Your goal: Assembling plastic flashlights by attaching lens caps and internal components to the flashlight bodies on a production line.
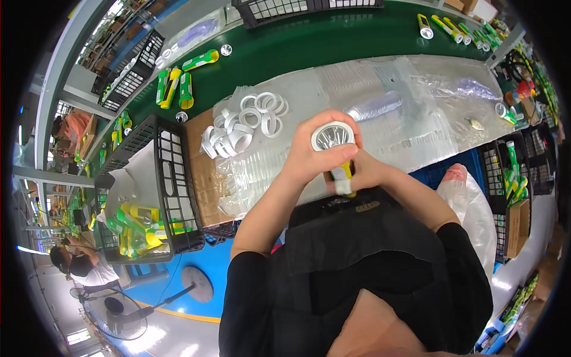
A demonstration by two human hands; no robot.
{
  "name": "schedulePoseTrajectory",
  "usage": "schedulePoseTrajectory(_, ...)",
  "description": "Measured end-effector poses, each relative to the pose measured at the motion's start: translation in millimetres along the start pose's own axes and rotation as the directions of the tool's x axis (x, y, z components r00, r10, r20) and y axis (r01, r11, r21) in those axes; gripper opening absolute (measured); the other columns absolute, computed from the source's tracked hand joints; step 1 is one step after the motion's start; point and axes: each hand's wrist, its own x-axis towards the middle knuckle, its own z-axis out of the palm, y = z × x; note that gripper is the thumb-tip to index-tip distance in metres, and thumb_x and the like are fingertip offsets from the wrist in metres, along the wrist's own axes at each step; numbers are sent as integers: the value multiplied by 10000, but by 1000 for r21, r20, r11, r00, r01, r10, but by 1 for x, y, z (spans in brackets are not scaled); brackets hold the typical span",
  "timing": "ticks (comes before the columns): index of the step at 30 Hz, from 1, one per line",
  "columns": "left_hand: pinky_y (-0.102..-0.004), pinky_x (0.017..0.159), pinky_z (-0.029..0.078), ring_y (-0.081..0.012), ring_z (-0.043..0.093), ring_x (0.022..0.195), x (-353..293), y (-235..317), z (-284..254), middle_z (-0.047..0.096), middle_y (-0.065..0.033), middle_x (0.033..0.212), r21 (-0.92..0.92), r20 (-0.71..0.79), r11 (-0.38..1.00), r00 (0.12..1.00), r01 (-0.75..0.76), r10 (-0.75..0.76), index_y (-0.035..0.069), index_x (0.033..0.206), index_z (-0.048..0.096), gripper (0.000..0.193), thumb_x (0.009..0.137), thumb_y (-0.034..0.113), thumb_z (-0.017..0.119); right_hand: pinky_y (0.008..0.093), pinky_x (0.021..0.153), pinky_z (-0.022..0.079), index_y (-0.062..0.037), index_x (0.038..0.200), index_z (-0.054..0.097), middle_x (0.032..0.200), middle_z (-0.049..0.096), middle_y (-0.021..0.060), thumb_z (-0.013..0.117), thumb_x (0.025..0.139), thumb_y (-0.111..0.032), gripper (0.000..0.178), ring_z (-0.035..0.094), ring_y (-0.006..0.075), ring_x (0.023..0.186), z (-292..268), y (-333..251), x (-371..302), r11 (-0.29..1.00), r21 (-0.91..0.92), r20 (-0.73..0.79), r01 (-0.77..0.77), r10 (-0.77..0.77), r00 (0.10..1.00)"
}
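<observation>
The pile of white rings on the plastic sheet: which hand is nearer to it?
Left. The left hand grips the flashlight head just right of the white rings; the right hand is farther right, on its body.

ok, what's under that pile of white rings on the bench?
The white rings lie on a clear plastic sheet, which covers a brown cardboard sheet showing at its left edge. What is beneath the cardboard is hidden.

Yellow-green flashlight [338, 156], white-rimmed reflector head facing up, upright above the clear plastic sheet.

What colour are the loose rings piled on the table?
White, lying on clear plastic; the rings show best in the head view.
</observation>
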Motion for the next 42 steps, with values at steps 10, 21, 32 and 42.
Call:
schedulePoseTrajectory(10, -289, 770, 530, -151, 645, 880, 2, -8, 5, 670, -85, 934, 278, -70, 956, 990, -98, 122, 16, 1037, 603, 364, 715, -3, 772, 333, 814, 514, -41, 1218, 528, 1033, 665, 84, 751, 733, -115, 539, 648, 184, 962, 15, 30, 13, 930, -312, -511, 192, -335, 792)
schedulePoseTrajectory(21, -345, 807, 538, -232, 666, 930, 3, -9, -3, 672, -145, 1005, 49, -125, 993, 987, 112, -105, -13, 1149, 578, 563, 805, 401, 742, 301, 650, 530, -28, 1040, 544, 867, 588, 68, 726, 702, -187, 415, 623, 162, 794, -5, 10, 3, 897, 438, 103, -51, 6, 995)
schedulePoseTrajectory(32, -387, 1072, 384, -263, 501, 1270, 3, -9, -15, 521, -198, 1359, -264, -128, 957, 979, 123, -161, -87, 1405, 410, 675, 886, 234, 698, 293, 503, 435, -24, 1163, 570, 730, 513, 35, 615, 850, -623, 677, 480, 129, 549, -12, 36, 8, 354, 935, 136, -5, -346, 928)
schedulePoseTrajectory(42, -357, 992, 467, -233, 555, 1194, 12, -21, -15, 570, -173, 1293, -132, -238, 986, 962, 106, -135, -71, 1393, 434, 692, 824, 118, 779, 252, 412, 402, 8, 1196, 542, 736, 512, 68, 531, 917, -593, 663, 468, 105, 452, -20, 42, 19, 119, 992, 96, -38, -530, 842)
